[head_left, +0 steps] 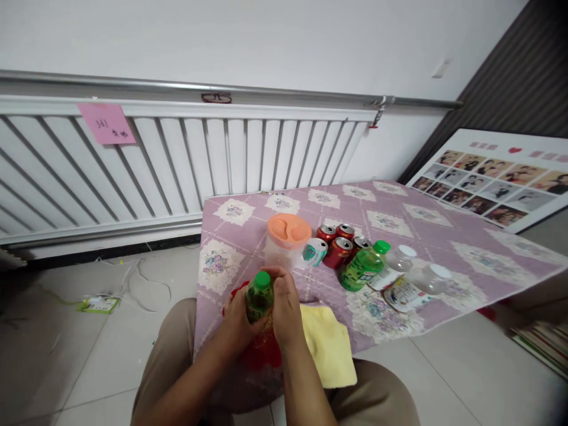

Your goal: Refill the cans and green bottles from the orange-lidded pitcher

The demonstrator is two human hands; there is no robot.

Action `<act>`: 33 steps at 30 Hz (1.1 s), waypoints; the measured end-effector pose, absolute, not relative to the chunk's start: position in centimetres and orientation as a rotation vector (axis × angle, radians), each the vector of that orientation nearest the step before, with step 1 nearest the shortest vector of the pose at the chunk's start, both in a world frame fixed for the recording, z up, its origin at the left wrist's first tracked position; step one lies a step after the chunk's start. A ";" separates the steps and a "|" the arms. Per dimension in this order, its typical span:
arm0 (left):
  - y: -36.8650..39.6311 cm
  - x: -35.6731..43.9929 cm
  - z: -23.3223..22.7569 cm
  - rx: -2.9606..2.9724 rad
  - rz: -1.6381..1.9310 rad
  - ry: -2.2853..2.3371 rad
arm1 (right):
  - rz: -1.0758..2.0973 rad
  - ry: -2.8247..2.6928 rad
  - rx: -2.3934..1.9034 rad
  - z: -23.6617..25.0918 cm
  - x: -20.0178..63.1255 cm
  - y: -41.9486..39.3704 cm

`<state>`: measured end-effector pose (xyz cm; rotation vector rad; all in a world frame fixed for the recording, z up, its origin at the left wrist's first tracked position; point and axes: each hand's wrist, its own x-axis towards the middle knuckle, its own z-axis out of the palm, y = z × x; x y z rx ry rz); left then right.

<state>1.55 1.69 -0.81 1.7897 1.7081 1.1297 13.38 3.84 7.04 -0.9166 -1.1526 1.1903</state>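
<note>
I hold a small green bottle with a green cap [260,296] upright over the near edge of the table. My left hand [237,319] wraps its left side and my right hand [286,310] covers its right side and front. Under my hands lies something red [261,352], partly hidden, beside a yellow cloth [331,352]. Just behind the bottle stands a clear plastic jug with an orange lid [287,239].
On the purple patterned tablecloth [399,213] lie a white-teal can [315,252], several red cans [339,242], another green bottle [364,266] and two clear white-capped bottles [412,284]. A white radiator [177,165] lines the wall. A photo board [492,180] leans at right.
</note>
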 end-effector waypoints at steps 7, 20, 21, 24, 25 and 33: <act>1.7 1.6 -0.8 1.729 1.160 1.690 | 1.254 -1.300 -1.022 7.7 13.7 4.1; 1.7 1.5 0.0 1.726 1.118 1.660 | 1.198 -1.334 -1.081 7.8 13.5 4.3; 1.7 1.5 -0.1 1.732 1.111 1.656 | 1.167 -1.335 -1.100 7.8 13.4 4.3; 1.8 1.4 -0.7 1.753 1.121 1.657 | 1.065 -1.309 -1.152 7.9 12.8 3.9; 1.9 1.4 -1.0 1.760 1.132 1.659 | 1.036 -1.300 -1.171 7.9 12.6 3.7; 1.9 1.4 -1.6 1.799 1.208 1.611 | 0.977 -1.282 -1.212 7.9 12.0 3.0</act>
